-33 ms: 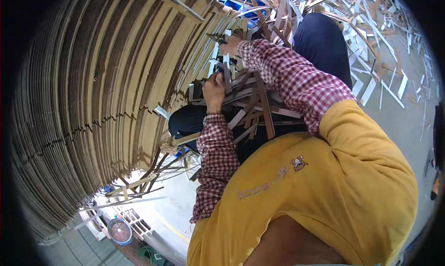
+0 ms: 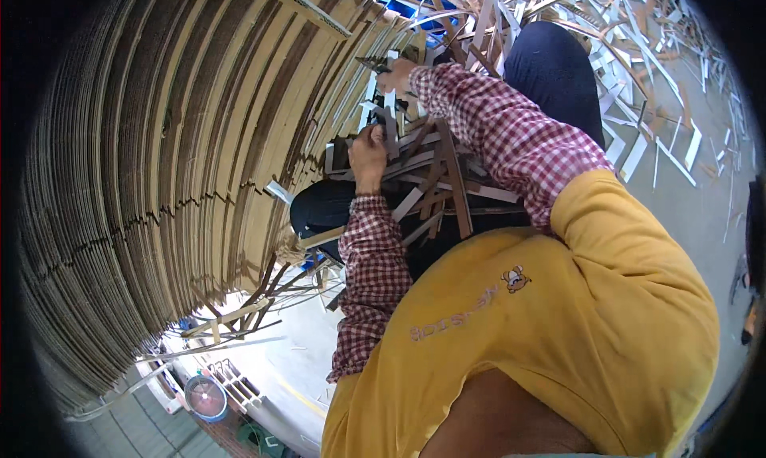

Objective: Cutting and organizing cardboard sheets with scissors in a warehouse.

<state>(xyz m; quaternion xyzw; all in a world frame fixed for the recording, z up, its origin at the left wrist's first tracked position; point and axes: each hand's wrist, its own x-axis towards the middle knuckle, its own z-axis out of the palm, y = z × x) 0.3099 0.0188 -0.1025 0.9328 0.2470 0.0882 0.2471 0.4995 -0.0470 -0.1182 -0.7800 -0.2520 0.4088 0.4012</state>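
A tall stack of brown cardboard sheets (image 2: 215, 131) rises at the left, its layered edges toward me. At its far right edge, my right hand (image 2: 396, 77) is closed on a dark, pointed hand tool (image 2: 372, 65) whose exact kind is unclear. Closer to me, my left hand (image 2: 367, 159) is curled shut beside a grey strip (image 2: 389, 131); what lies inside its fingers is hidden. Loose cardboard strips (image 2: 447, 175), brown and white, lie crisscrossed over my lap just right of the left hand.
Many white and brown offcut strips (image 2: 638, 83) litter the grey floor (image 2: 678, 211) at the far right. Something blue (image 2: 419, 7) shows beneath the scraps at the top. My knees (image 2: 554, 75) flank the work. At lower left stands a round tub (image 2: 206, 398).
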